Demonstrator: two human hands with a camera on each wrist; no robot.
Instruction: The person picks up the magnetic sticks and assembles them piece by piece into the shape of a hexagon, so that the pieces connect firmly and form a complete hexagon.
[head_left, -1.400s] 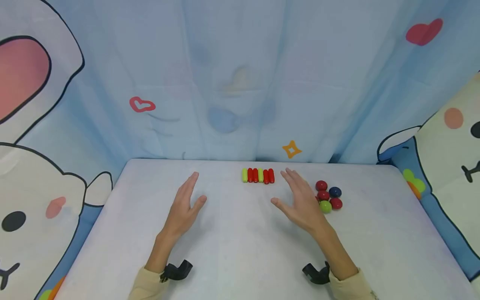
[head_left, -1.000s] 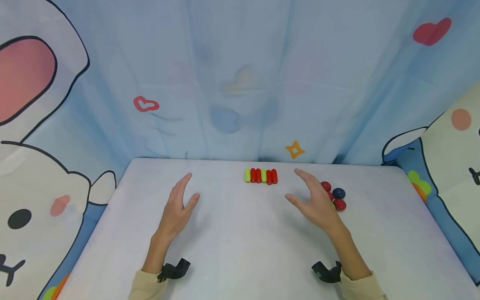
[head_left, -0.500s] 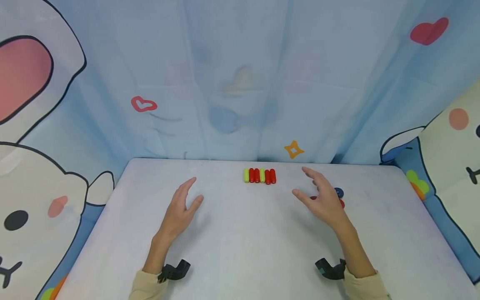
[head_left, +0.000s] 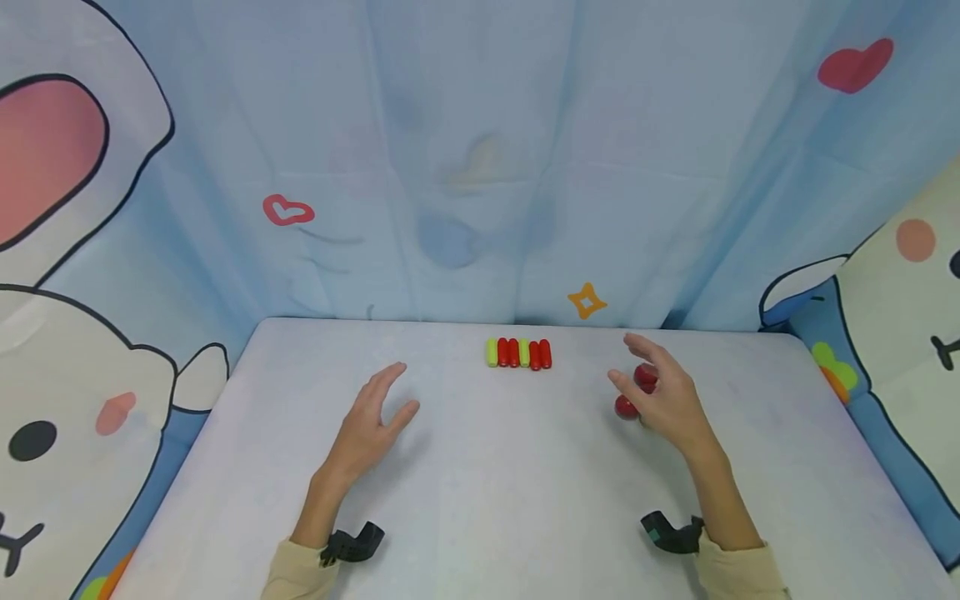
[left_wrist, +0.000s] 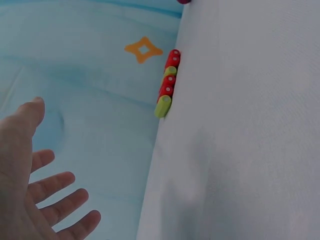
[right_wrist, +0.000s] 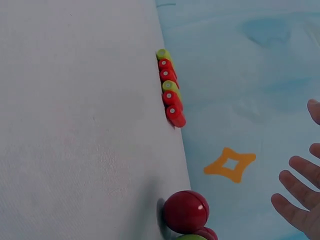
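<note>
My right hand hovers over a cluster of small balls at the right of the table, thumb and fingers spread and nothing between them. Red balls show by its thumb, and the rest of the cluster is hidden behind the hand. In the right wrist view, a glossy dark red ball sits against a green ball. My left hand hangs over the left half of the table, fingers apart, holding nothing. A row of short red and yellow-green rods lies side by side between the hands, near the far edge.
A white-covered table spreads under both hands. Behind it hangs a light blue curtain with hearts, a star and cartoon animals. Dark wrist mounts stick out from both wrists above the table.
My right hand has moved rightward, away from the rods and over the balls, covering the blue and green ones in the head view. My left hand has shifted only slightly. The rods stay put.
</note>
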